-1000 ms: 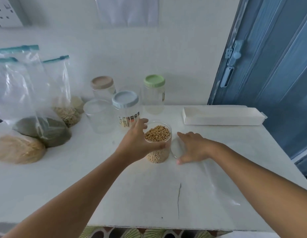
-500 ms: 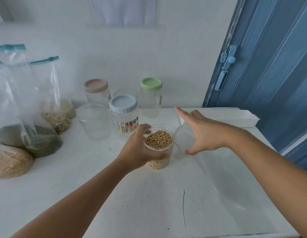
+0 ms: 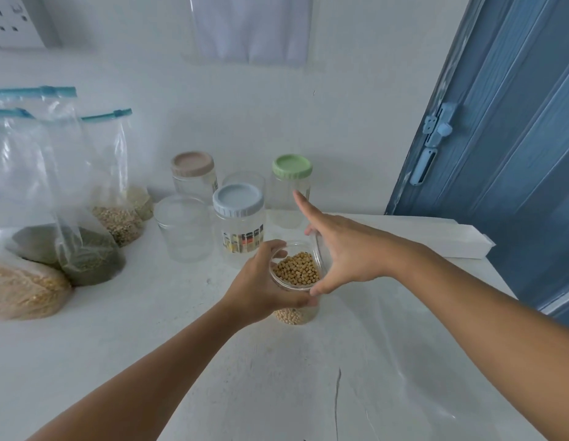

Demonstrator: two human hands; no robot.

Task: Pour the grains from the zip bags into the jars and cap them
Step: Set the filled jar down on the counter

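A clear jar (image 3: pixel 293 315) filled with soybeans stands on the white table (image 3: pixel 277 393). My left hand (image 3: pixel 261 291) grips its rim from the left. My right hand (image 3: pixel 343 253) holds a clear lid (image 3: pixel 319 249) tilted at the jar's right rim, thumb at the near edge and index finger pointing away. Several zip bags stand at the left: one of brownish grain (image 3: pixel 117 221), one of green grain (image 3: pixel 86 259) and one of yellow grain (image 3: pixel 22 291).
Behind the soybean jar stand a blue-capped jar (image 3: pixel 238 202), a beige-capped jar (image 3: pixel 192 165), a green-capped jar (image 3: pixel 291 168) and an open empty jar (image 3: pixel 184 230). A long white box (image 3: pixel 461 241) lies at the right by the blue door (image 3: pixel 499 122).
My right hand picked the clear lid up off the table and brought it left to the jar's mouth. My left hand kept its grip on the jar.
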